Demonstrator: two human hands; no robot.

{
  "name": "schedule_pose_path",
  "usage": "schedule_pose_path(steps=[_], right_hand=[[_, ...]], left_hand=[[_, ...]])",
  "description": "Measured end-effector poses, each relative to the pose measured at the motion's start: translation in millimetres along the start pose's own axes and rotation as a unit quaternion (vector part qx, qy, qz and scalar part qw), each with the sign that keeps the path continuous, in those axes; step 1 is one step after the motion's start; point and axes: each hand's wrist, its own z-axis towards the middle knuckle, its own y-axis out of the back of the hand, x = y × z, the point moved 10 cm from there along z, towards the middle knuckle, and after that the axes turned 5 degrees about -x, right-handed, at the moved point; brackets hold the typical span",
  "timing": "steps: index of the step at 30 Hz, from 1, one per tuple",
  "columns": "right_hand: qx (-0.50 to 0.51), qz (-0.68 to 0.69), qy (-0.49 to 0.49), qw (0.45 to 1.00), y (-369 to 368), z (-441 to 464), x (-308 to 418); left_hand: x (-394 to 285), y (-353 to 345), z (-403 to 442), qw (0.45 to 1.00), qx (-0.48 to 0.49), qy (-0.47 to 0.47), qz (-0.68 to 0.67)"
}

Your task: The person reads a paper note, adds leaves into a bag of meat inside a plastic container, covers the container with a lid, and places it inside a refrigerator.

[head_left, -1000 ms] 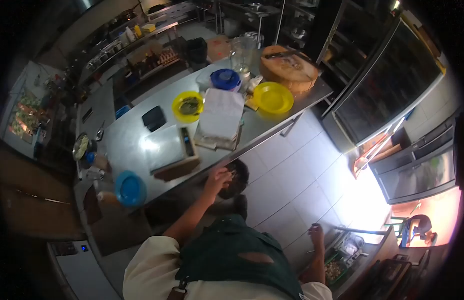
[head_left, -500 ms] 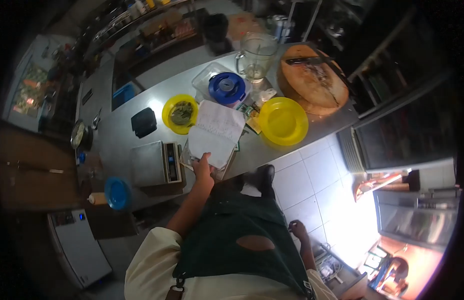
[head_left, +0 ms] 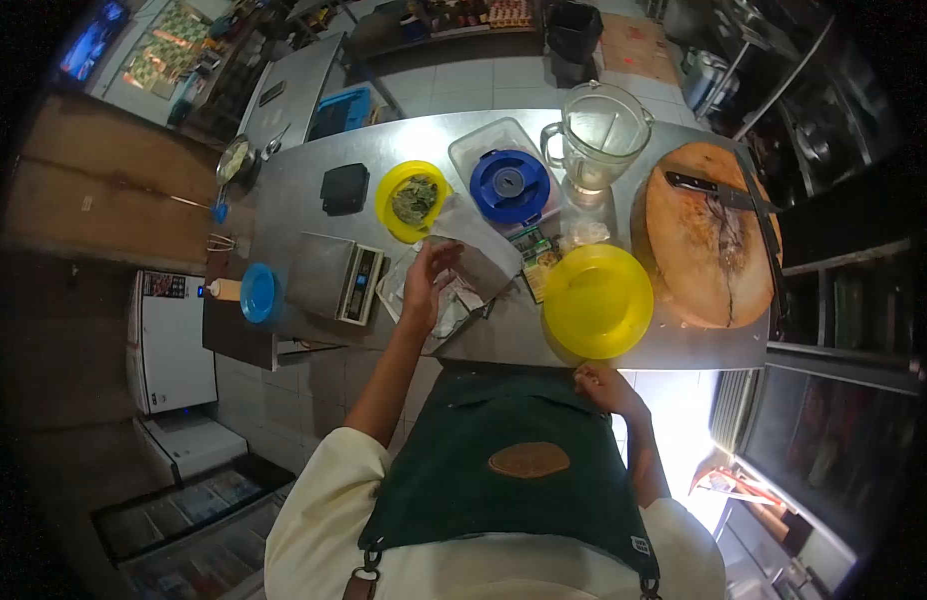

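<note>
My left hand (head_left: 429, 285) is over the table at the left side of a notebook (head_left: 481, 255), its fingers bent and somewhat apart beside a raised, curled page. Loose paper in clear plastic lies under my wrist. My right hand (head_left: 604, 388) is loosely closed at the table's front edge, just below an empty yellow plate (head_left: 598, 302); nothing shows in it. Behind the notebook stands a blue-lidded container (head_left: 510, 186). Left of that, a yellow plate (head_left: 386, 205) holds dried leaves. A digital scale (head_left: 334, 278) is left of the notebook.
On the right, a knife (head_left: 714, 190) lies on a round wooden block (head_left: 689, 270). A glass blender jug (head_left: 606, 140) stands at the back. Farther left are a black box (head_left: 344, 189) and a blue bowl (head_left: 258, 292). Small packets lie beside the yellow plate.
The view has moved closer over the table. My left hand has gone from the notebook's lower edge up its left side, and a page has lifted and curled. My right hand has come to the table edge.
</note>
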Motion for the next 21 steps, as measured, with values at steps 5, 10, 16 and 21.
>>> schedule_pose_path(steps=[5, 10, 16, 21], right_hand=[[0.050, -0.048, 0.034, 0.997, 7, -4, 65], [0.012, -0.008, 0.038, 0.999, 7, 5, 71], [-0.001, -0.008, 0.096, 0.995, -2, 9, 100], [0.007, -0.069, 0.078, 0.994, -17, 6, 113]], left_hand=[[-26, 15, 10, 0.951, -0.115, -0.169, 0.233], [-8, 16, 2, 0.730, -0.142, -0.177, 0.645], [1, 22, 19, 0.670, -0.148, -0.062, 0.725], [1, 27, 30, 0.697, -0.089, 0.030, 0.711]])
